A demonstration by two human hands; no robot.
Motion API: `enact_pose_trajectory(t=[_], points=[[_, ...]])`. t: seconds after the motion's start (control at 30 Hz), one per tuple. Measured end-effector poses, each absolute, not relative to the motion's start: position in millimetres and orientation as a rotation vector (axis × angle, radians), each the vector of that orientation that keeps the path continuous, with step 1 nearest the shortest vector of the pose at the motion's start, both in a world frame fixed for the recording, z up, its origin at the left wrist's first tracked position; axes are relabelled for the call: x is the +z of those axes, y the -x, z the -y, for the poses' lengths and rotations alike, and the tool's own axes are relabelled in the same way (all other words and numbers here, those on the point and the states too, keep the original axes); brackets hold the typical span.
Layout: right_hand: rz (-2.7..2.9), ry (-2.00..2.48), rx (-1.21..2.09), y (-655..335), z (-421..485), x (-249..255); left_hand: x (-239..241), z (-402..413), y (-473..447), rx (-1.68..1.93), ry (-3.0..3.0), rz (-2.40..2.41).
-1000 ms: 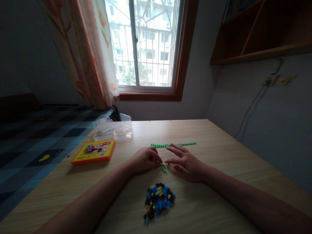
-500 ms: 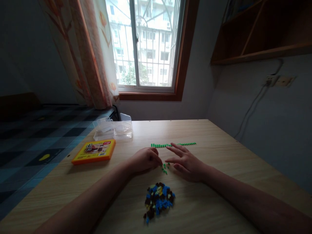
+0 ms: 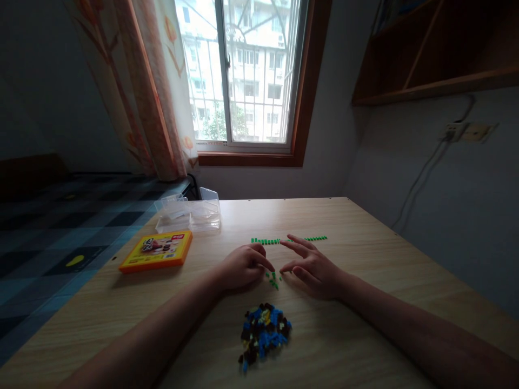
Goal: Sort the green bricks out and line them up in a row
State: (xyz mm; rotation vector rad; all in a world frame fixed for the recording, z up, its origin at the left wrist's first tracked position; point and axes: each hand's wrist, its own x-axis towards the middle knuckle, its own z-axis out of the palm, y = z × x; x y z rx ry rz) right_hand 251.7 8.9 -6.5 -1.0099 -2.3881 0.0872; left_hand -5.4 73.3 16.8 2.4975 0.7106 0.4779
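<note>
Left hand [image 3: 244, 267] — index stretched, other fingers curled, grip unclear, right hand [image 3: 316, 267] opposite — fingers spread, green pieces [image 3: 273, 280] between

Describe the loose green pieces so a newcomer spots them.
On the table, find where the left hand and right hand nearly meet. Loose green pieces lie there: scattered, unlike the green row beyond; all green, unlike the mixed pile nearer the camera.

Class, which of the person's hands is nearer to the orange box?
Left: the left hand lies between the orange box and the loose green bricks; the right hand is beyond those bricks, farther away.
</note>
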Motion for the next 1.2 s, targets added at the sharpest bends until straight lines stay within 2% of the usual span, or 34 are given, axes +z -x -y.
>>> enact_pose_trajectory(t=[0.3,0.53,0.73,1.2], points=[[2.397,1.029,0.042,-252.2,-7.9,-5.5,15.3,-67.9,1.4,0.473,-2.636,-0.828],[2.554,1.017,0.060,-245.4,-0.4,1.0,15.4,-76.2,3.5,0.558,-2.403,-0.807],[2.439,1.121,-0.001,-252.1,-7.6,-4.1,28.0,-76.3,6.4,0.403,-2.302,-0.617],[2.531,0.859,0.048,-247.3,2.2,5.7,34.9,-70.6,5.4,0.246,-2.447,-0.639]])
